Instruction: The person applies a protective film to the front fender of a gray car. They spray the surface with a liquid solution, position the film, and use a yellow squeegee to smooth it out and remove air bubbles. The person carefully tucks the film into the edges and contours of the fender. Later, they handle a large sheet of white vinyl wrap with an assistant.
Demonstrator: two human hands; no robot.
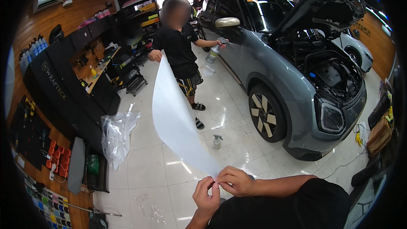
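Note:
A long sheet of whitish film hangs in a curve between me and a person in black across from me. At its near corner my left hand and my right hand meet, fingertips pinched together on the film's edge. The other person's hand grips the far top corner. With the other hand that person holds a spray bottle toward the side of a grey car. A second spray bottle stands upright on the floor beyond my hands.
The car's hood is raised, and its front wheel is at my right. Crumpled clear plastic lies on the tiled floor by dark cabinets. Film scraps lie nearer. A wheeled cart stands behind; a cable runs at right.

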